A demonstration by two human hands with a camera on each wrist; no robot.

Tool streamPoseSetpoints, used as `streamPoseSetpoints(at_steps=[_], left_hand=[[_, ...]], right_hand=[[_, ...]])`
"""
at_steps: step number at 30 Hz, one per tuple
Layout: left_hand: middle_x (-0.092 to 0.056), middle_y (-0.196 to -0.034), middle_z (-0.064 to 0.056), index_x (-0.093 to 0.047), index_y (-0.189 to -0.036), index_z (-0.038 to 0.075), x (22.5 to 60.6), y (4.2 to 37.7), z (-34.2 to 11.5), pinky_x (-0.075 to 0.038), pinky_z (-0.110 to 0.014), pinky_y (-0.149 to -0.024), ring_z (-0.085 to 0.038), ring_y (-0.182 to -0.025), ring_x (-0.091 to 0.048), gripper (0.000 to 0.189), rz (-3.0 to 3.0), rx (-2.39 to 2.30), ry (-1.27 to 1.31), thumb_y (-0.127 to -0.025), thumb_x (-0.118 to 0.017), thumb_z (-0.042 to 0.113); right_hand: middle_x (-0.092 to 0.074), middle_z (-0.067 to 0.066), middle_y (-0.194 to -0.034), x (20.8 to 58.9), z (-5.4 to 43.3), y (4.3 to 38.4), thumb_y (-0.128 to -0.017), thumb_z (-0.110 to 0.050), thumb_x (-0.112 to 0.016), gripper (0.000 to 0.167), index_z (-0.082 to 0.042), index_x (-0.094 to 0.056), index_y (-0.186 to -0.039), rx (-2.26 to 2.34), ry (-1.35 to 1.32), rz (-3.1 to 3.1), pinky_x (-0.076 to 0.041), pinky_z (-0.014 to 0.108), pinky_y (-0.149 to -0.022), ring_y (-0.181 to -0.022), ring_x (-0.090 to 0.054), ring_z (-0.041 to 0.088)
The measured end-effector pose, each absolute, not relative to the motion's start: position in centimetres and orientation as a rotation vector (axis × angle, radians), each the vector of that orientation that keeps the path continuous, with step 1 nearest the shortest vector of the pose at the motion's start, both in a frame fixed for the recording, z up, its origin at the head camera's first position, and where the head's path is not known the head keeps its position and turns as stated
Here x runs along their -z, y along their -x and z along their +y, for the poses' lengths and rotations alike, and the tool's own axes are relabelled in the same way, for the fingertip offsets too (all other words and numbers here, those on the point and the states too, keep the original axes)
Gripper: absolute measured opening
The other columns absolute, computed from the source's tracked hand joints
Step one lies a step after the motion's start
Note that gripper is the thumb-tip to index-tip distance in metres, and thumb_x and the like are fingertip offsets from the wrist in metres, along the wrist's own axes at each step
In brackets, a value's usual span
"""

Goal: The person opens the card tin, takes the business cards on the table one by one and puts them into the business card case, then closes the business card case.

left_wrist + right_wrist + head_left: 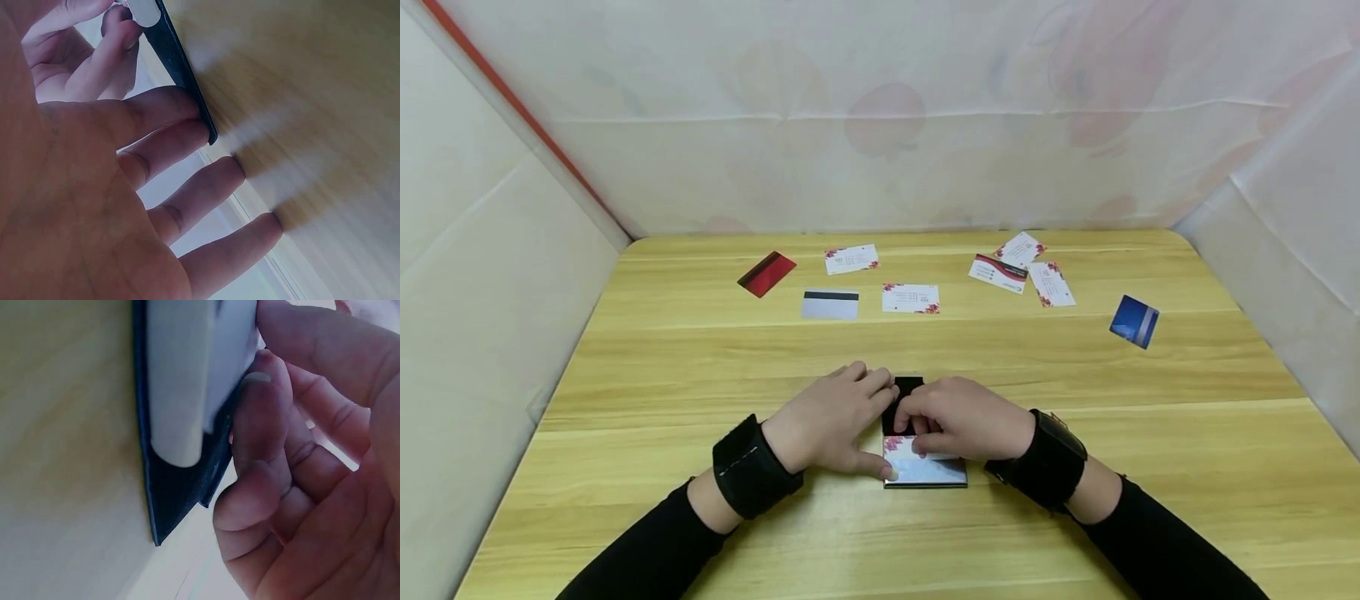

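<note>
A card holder [928, 474] with a silver front and a raised black lid [908, 384] lies before me on the table. A white business card with pink flowers [897, 447] sits in it, partly hidden by my fingers. My right hand [970, 417] pinches this card between thumb and curled fingers; in the right wrist view the card [228, 362] stands up from the black case [178, 500]. At the holder's left side is my left hand [835, 421], its thumb on the front corner. Its fairly straight fingers [165, 109] touch the black edge and the table.
Farther back on the wooden table [700, 375] lie a red card [766, 274], a white striped card [830, 305] and two flowered cards [852, 259]. To the right are a loose cluster of cards [997, 273] and a blue card [1134, 322]. White cloth walls [887, 183] surround the table.
</note>
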State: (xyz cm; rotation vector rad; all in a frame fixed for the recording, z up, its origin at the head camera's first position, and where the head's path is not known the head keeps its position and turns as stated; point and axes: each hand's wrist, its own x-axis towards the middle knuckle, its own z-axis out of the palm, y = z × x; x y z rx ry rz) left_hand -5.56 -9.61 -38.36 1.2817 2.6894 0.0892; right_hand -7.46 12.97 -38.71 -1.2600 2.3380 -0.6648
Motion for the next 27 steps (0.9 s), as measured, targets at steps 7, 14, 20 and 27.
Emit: streamPoseSetpoints(at_steps=[7, 14, 20, 27], left_hand=[[-0.052, -0.133, -0.004, -0.056, -0.137, 0.009, 38.3, 5.5, -9.6, -0.046, -0.035, -0.097, -0.022, -0.107, -0.049, 0.096, 2.686, -0.088, -1.282, -0.075, -0.060, 0.082], [-0.052, -0.131, -0.003, -0.057, -0.135, 0.010, 38.3, 5.5, -9.6, -0.046, -0.035, -0.096, -0.021, -0.105, -0.048, 0.094, 2.690, -0.081, -1.286, -0.075, -0.060, 0.082], [-0.052, -0.131, -0.003, -0.057, -0.136, 0.010, 38.3, 5.6, -9.6, -0.046, -0.035, -0.097, -0.022, -0.105, -0.048, 0.095, 2.690, -0.072, -1.291, -0.075, -0.059, 0.083], [-0.051, -0.137, -0.005, -0.053, -0.142, 0.008, 38.2, 5.5, -9.7, -0.045, -0.037, -0.100, -0.023, -0.110, -0.049, 0.099, 2.673, -0.059, -1.276, -0.076, -0.059, 0.082]], right_hand=[[-0.057, -0.013, -0.078, 38.8, 13.0, 7.3, -0.087, -0.016, -0.072, 0.008, -0.021, -0.071, -0.093, 0.619, 1.247, 2.344, -0.045, 0.020, -0.064, -0.069, -0.054, 0.003], [-0.057, -0.009, -0.083, 38.6, 13.0, 7.2, -0.087, -0.016, -0.073, 0.012, -0.022, -0.070, -0.096, 0.656, 1.215, 2.288, -0.045, 0.020, -0.065, -0.071, -0.053, 0.005], [-0.056, -0.015, -0.080, 38.6, 13.1, 7.4, -0.093, -0.020, -0.068, 0.005, -0.024, -0.070, -0.096, 0.682, 1.233, 2.289, -0.046, 0.021, -0.066, -0.069, -0.053, 0.000], [-0.065, -0.012, -0.097, 38.8, 15.8, 10.3, -0.093, -0.026, -0.069, 0.008, -0.025, -0.071, -0.101, 0.596, 1.110, 2.693, -0.051, 0.031, -0.074, -0.084, -0.060, 0.008]])
